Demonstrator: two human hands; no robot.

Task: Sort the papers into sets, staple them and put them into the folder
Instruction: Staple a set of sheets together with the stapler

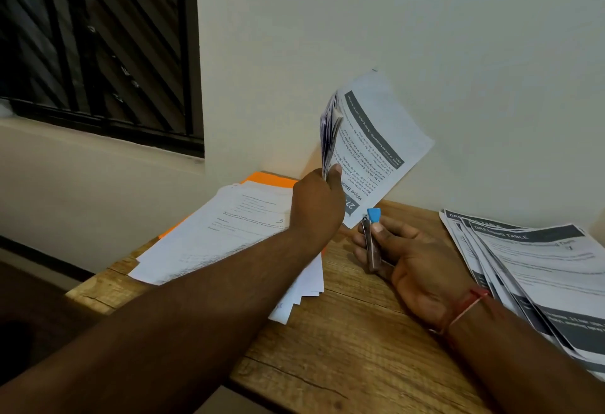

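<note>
1. The left hand (316, 204) holds a thin printed paper set (376, 145) upright above the table's far edge. The thumb pinches its lower corner and the pages fan out.
2. The right hand (412, 269) rests on the grainy wooden table (343, 348), fingers curled round a slim metal stapler (371, 240) with a blue tip.
3. A flat orange folder (268, 179) lies far left under a loose white pile (229, 227).
4. A fanned stack (537, 269) with dark headers lies on the right.

My stapler (370, 245) has a blue cap. The folder (268, 179) is orange; the papers (376, 142) are white with dark grey bands.
</note>
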